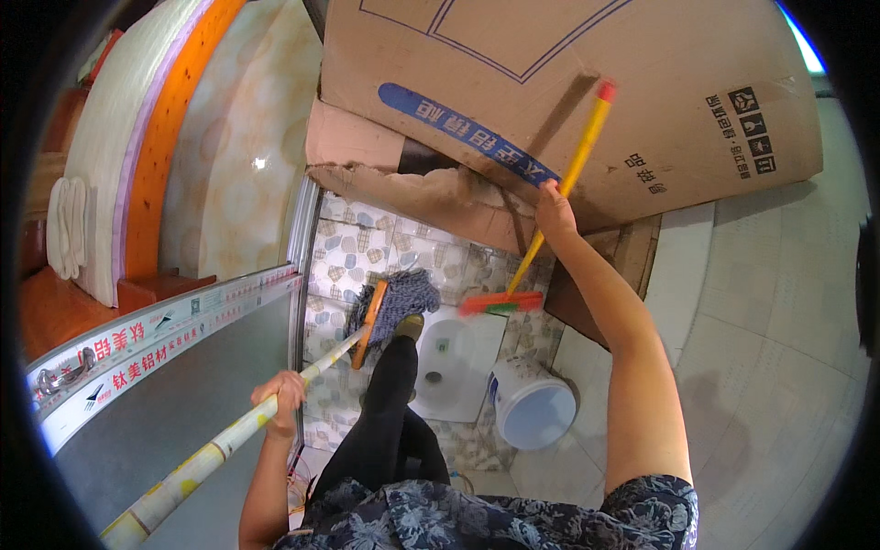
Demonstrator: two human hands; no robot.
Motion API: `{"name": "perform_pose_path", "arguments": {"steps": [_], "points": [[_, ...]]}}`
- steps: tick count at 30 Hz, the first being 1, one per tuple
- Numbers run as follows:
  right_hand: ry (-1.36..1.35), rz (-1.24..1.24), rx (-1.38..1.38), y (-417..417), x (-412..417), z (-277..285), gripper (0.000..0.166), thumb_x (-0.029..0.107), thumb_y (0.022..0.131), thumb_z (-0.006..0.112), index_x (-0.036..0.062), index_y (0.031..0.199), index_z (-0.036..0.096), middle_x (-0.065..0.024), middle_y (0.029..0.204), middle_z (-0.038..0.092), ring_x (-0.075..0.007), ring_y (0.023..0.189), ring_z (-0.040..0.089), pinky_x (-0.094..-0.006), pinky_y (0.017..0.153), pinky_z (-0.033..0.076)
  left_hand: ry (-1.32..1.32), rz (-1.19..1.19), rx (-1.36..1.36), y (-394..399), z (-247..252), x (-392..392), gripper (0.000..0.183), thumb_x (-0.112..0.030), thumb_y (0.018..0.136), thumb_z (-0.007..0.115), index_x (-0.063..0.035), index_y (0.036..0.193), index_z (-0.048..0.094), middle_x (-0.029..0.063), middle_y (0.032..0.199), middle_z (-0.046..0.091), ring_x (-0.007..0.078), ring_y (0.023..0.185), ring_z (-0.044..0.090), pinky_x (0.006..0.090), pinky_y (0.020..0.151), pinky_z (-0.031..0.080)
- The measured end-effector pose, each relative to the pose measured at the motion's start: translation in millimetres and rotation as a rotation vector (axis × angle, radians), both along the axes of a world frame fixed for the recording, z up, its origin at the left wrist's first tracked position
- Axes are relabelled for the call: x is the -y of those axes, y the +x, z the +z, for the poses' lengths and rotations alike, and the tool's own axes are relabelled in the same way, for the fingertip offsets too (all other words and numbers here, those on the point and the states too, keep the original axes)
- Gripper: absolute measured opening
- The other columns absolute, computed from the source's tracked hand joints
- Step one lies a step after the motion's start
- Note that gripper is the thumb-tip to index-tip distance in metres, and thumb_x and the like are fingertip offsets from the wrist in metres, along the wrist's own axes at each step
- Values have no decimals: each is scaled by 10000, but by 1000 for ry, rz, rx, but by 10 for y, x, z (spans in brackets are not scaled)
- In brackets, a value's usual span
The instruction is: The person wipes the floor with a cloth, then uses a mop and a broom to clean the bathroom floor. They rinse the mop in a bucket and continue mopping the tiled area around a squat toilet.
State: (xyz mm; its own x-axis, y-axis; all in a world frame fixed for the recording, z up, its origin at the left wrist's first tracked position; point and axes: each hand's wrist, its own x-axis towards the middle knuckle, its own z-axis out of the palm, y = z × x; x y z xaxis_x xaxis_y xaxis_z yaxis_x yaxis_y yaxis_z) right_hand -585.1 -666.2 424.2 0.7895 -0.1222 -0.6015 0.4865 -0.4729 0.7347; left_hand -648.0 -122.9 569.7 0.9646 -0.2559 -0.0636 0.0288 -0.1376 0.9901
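My left hand [279, 399] grips the patterned pole of a mop [405, 302], whose grey-blue strands lie on the tiled floor around an orange head bar. My right hand [555, 210] is closed around the yellow handle of a broom [584, 151] with a red end cap. The broom's red and green head [504, 302] is a little blurred and shows over the far edge of a white squat toilet [457, 357]; whether it touches the floor I cannot tell. My shoe [410, 326] is beside the mop strands.
A large printed cardboard box [660, 82] stands ahead, its lower edge torn. Right of the toilet is a white bucket [535, 405]. A metal-framed sliding door [172, 330] is at left, with a bed's orange wooden rail [155, 137] beyond it. Tiled wall bounds the right.
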Motion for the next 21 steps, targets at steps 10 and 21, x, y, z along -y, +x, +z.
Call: {"name": "perform_pose_path", "arguments": {"steps": [10, 21], "points": [[643, -619, -192, -2026, 28, 1518, 252, 168, 863, 555, 99, 1078, 668, -107, 832, 697, -291, 823, 682, -443, 669, 525, -105, 110, -65, -56, 69, -169, 343, -48, 886, 457, -51, 559, 355, 43, 524, 406, 143, 497, 402, 295, 546, 376], [936, -920, 69, -2879, -1482, 1191, 645, 164, 919, 477, 304, 1491, 212, -139, 822, 681, -354, 765, 663, -466, 688, 536, -156, 39, -2, -542, 284, -641, 347, -79, 917, 444, -62, 586, 340, 46, 529, 391, 149, 496, 387, 314, 548, 380]]}}
